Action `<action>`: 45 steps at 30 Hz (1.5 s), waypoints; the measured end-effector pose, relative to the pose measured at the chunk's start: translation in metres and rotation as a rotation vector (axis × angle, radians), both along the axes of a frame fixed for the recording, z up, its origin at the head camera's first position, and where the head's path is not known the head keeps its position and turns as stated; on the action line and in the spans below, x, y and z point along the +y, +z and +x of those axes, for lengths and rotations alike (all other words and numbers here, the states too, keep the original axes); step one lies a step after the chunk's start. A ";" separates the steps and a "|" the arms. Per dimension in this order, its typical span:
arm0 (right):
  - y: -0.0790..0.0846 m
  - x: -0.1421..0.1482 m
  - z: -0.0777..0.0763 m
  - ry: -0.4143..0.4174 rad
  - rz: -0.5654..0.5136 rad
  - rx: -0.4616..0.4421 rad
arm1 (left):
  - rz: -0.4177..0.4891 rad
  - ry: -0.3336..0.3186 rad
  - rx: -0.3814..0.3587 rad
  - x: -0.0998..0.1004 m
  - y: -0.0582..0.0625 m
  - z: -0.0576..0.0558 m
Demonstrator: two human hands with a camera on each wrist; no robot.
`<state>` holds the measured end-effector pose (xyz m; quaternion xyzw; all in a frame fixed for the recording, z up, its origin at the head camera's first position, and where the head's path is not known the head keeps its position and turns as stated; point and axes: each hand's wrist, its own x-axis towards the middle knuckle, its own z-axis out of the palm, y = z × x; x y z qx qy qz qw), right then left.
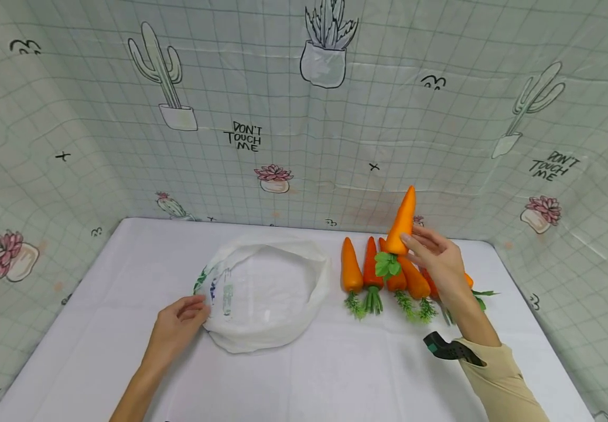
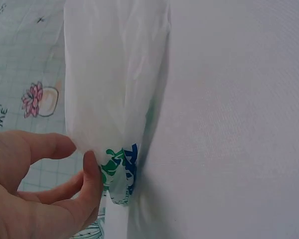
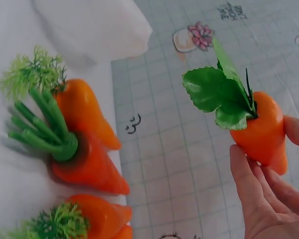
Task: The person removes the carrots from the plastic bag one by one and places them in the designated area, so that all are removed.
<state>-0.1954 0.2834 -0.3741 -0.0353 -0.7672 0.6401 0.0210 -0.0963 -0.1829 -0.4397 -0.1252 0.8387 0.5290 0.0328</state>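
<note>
My right hand [image 1: 438,258] holds an orange toy carrot [image 1: 403,223] by its thick end, its tip pointing up. Broad green leaves [image 3: 217,94] hang from that carrot's top in the right wrist view. Below it, several other toy carrots lie side by side on the table, among them an orange one [image 1: 351,269] and a redder one [image 1: 371,266]. On the left, a white plastic bag [image 1: 262,343] stands with its round mouth facing up. Thumb and fingertips of my left hand [image 1: 180,322] pinch its left rim, beside the green and blue print [image 2: 117,169].
A white cloth covers the table [image 1: 309,387]. Behind and at both sides hangs a pale gridded curtain [image 1: 367,123] with drawn cacti and potted plants. A dark strap [image 1: 454,349] sits around my right wrist, over a beige sleeve [image 1: 499,381].
</note>
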 end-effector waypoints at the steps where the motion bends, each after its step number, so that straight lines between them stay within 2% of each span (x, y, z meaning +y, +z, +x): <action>1: 0.000 0.003 0.001 -0.005 0.020 -0.006 | 0.003 -0.007 -0.006 -0.001 -0.001 0.001; 3: 0.000 0.009 0.002 -0.012 0.055 -0.009 | 0.004 -0.017 -0.013 -0.002 -0.004 0.001; 6: -0.001 0.018 0.004 -0.017 0.052 0.002 | -0.011 -0.033 -0.016 -0.003 -0.008 0.002; 12: -0.005 0.034 0.008 -0.024 -0.035 0.034 | -0.046 -0.055 -0.021 -0.004 -0.010 0.003; 16: -0.007 0.046 0.011 -0.051 -0.074 0.021 | -0.045 -0.074 -0.022 -0.005 -0.013 0.002; 20: -0.010 0.059 0.014 -0.083 -0.029 -0.007 | -0.047 -0.085 -0.021 -0.006 -0.016 0.002; 24: -0.015 0.074 0.014 -0.077 -0.048 -0.018 | -0.051 -0.097 -0.014 -0.007 -0.018 0.002; 30: -0.024 0.098 0.015 -0.050 -0.067 0.005 | -0.036 -0.113 0.001 -0.006 -0.017 0.002; 39: -0.033 0.133 0.017 -0.093 -0.175 0.020 | -0.014 -0.121 0.021 -0.006 -0.018 0.001; 45: -0.034 0.153 0.018 -0.099 -0.170 0.005 | -0.022 -0.125 0.024 -0.006 -0.018 0.001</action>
